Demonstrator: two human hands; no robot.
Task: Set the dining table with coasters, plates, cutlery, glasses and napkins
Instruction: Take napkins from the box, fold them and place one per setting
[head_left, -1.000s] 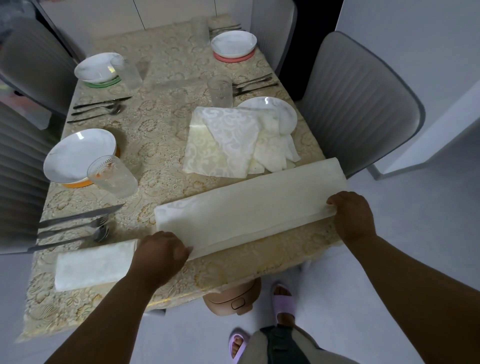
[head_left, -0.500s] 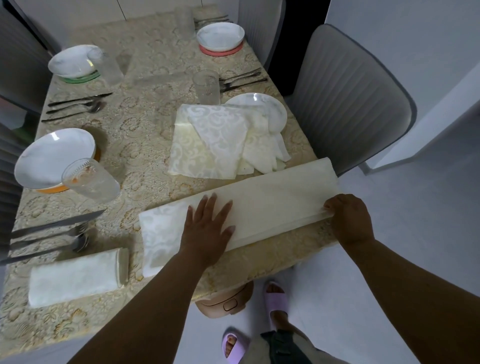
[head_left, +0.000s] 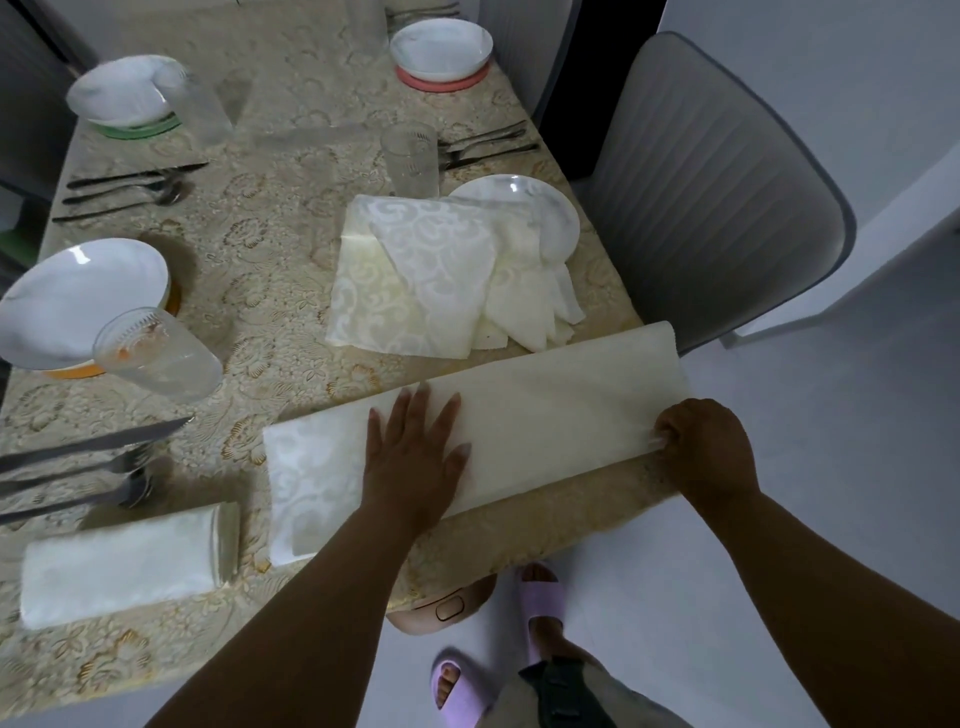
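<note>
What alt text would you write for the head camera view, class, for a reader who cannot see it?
A person folds a long cream napkin at the near edge of a dining table: the left hand presses flat on it while the right hand pinches its right end. Behind lie loose napkins, plates, glasses and cutlery.

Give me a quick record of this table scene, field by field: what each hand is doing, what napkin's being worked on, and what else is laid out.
left hand: flat, fingers spread, pressing on the long napkin
right hand: pinching the long napkin's right end
long napkin: folded into a strip along the table edge
folded napkin: finished, beside the cutlery
napkin pile: loose, partly over a plate
near glass: beside the plate on the orange coaster
</note>
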